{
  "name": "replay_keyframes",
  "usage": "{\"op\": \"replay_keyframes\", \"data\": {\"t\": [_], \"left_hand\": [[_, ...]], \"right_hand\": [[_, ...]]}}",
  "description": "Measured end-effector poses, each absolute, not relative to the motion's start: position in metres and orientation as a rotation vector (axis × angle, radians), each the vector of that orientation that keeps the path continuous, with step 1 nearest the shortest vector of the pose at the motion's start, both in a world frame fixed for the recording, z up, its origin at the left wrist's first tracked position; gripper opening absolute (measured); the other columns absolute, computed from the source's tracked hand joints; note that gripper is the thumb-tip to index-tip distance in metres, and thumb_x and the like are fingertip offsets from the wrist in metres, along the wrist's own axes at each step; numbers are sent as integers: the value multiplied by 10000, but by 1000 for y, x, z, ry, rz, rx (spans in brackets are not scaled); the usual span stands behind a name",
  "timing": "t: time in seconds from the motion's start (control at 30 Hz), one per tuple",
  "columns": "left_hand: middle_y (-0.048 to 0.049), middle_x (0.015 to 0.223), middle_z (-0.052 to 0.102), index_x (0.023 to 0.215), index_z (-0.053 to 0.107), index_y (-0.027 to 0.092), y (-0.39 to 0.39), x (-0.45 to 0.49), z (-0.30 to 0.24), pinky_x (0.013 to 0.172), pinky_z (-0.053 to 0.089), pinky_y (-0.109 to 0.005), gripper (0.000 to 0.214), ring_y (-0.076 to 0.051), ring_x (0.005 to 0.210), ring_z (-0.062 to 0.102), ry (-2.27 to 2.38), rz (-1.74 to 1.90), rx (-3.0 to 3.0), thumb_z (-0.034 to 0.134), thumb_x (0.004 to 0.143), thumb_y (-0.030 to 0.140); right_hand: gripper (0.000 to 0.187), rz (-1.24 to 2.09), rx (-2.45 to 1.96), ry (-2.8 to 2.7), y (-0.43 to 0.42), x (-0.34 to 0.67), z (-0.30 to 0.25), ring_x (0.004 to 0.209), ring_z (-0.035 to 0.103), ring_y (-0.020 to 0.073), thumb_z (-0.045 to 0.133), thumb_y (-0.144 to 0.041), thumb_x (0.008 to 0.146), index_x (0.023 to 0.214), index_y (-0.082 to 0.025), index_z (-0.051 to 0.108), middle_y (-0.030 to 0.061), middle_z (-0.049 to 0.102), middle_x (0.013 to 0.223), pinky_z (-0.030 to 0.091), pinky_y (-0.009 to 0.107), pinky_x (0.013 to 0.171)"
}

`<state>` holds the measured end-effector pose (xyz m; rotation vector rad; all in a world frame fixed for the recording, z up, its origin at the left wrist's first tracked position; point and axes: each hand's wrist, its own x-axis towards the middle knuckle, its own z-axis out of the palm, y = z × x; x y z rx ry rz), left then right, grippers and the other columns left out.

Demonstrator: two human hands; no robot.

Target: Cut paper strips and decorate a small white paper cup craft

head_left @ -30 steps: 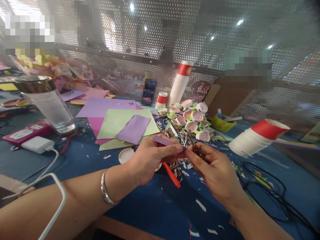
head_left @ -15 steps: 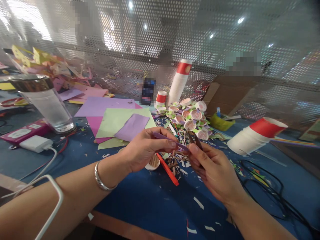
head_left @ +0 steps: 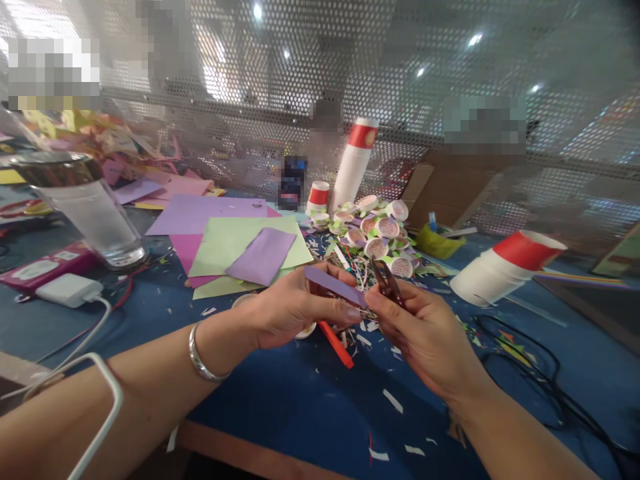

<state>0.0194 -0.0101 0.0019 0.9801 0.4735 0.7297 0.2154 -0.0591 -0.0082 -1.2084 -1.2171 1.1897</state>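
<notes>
In my left hand (head_left: 305, 303), a purple paper strip (head_left: 336, 285) is pinched between thumb and fingers, its broad face showing. My right hand (head_left: 425, 327) is closed around dark scissors (head_left: 387, 283), whose blades point up and away. My right thumb and fingertips meet the strip's right end; whether they grip it is hard to tell. Below the strip, an orange-red pen-like stick (head_left: 337, 345) lies on the blue table, partly hidden by my left hand. Just beyond my hands sits a pile of cut cup bottoms (head_left: 376, 249) with green and purple paper pieces.
Purple and green paper sheets (head_left: 210, 250) lie at the left, near a glass of water (head_left: 107, 223). A tall cup stack (head_left: 353, 167) stands behind the pile. More stacked cups (head_left: 505, 270) lean at the right, above black cables (head_left: 545, 380). Paper scraps (head_left: 393, 400) dot the table.
The purple strip has turned from nearly edge-on to show its flat face. My right hand has shifted slightly left, and the scissors have tilted.
</notes>
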Motion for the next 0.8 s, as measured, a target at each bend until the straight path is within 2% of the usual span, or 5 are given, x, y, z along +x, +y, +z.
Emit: {"op": "replay_keyframes", "data": {"t": [0.13, 0.3, 0.5, 0.7, 0.8], "left_hand": [[-21, 691, 723, 787, 723, 135, -12, 24, -3, 660, 530, -217, 180, -114, 668, 698, 533, 814, 1003, 884, 736, 197], [-23, 710, 715, 747, 777, 131, -7, 23, -4, 661, 506, -214, 44, -95, 672, 661, 569, 912, 990, 809, 748, 160], [-11, 691, 691, 729, 776, 146, -7, 23, -1, 644, 455, -214, 57, -74, 646, 594, 576, 1006, 993, 795, 774, 174], [-12, 693, 693, 694, 751, 154, -13, 26, 0, 650, 477, -235, 116, -99, 671, 630, 554, 1004, 972, 845, 740, 203], [-10, 715, 699, 715, 758, 152, -16, 26, 0, 657, 497, -229, 90, -103, 691, 658, 561, 1005, 958, 834, 753, 182]], "right_hand": [[370, 1165, -1227, -1245, -58, 218, -13, 480, 219, 62, 835, -555, 823, 822, -219, 680, -95, 325, 553, 123, 270, 445], [467, 1177, -1204, -1271, -59, 220, -12, 511, 255, 83, 735, -679, 859, 817, -217, 687, -68, 349, 584, 145, 287, 462], [510, 1201, -1250, -1331, -60, 217, -8, 531, 250, 102, 667, -709, 894, 801, -209, 699, -55, 318, 604, 150, 296, 467], [535, 1237, -1239, -1378, -59, 216, -10, 555, 213, 105, 667, -689, 907, 690, -216, 540, -58, 292, 626, 136, 305, 481], [531, 1232, -1230, -1392, -58, 216, -10, 560, 214, 102, 664, -675, 919, 692, -213, 535, -59, 290, 632, 139, 302, 484]]}}
